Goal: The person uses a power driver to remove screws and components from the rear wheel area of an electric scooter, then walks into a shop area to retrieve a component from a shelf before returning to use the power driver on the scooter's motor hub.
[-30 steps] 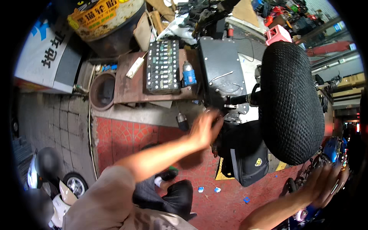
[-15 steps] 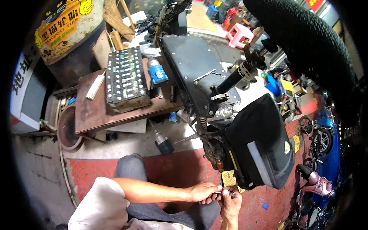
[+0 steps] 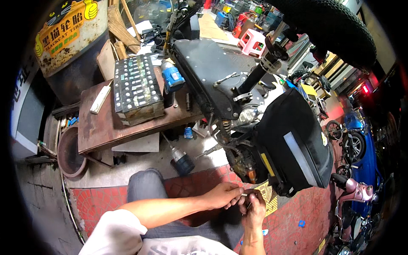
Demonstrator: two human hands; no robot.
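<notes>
Left hand (image 3: 224,195) and right hand (image 3: 253,208) together low in the view, fingertips meeting over a small pale pin-like part (image 3: 245,194); left hand curled, thumb and forefinger pinched on that part; right hand half closed, fingers bent up against the same part, full grip hard to tell; part too small to name with any certainty; both hands just below the underside of an upturned scooter (image 3: 212,72), close to its exposed spring and wiring (image 3: 238,157); black saddlebag with a pale strip (image 3: 293,148) hanging just right of the hands; big knobbly tyre (image 3: 335,25) at the top right edge; under the hands, red paving floor (image 3: 314,208) with a yellow patterned tile (image 3: 267,193) partly covered by the fingers; bent knee in grey trousers (image 3: 146,187) left of the hands; cordless drill (image 3: 182,160) lying on the pale slab near the knee, apart from both hands; farther back, a low rusty brown desk (image 3: 106,127) carrying a battery pack of many cells (image 3: 136,89), a blue drill-like tool (image 3: 172,76) and a white flat bar (image 3: 100,98); round brown basin (image 3: 70,153) on the ground left of the desk; rusty drum with a yellow sign (image 3: 68,38) behind it; pink stool (image 3: 255,40) and parked scooters (image 3: 361,140) well apart on the right.
</notes>
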